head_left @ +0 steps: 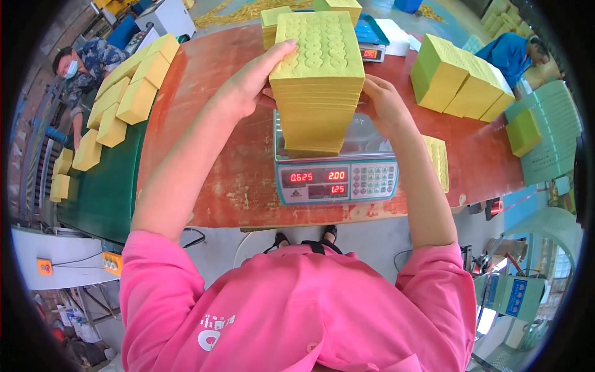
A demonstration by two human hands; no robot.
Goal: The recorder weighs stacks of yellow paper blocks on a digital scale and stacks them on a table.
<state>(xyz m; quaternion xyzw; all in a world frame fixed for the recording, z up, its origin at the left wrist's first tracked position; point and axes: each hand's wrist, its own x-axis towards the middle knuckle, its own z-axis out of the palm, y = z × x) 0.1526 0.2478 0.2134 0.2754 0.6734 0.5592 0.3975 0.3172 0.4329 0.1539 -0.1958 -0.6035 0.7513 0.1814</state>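
Observation:
A tall stack of yellow paper with a pattern of round stamped marks on its top sheet stands over the pan of a digital weighing scale, whose red display is lit. My left hand grips the stack's left side, its thumb on the top edge and its fingers partly hidden behind the paper. Against the right side lies my right hand, fingers bent round toward the far face and partly out of sight. Whether the stack rests fully on the pan or is slightly lifted, I cannot tell.
The worn red table carries a small yellow paper pile, larger paper blocks at right and a second scale behind. Paper blocks line a green surface at left. One person is at left, another at right.

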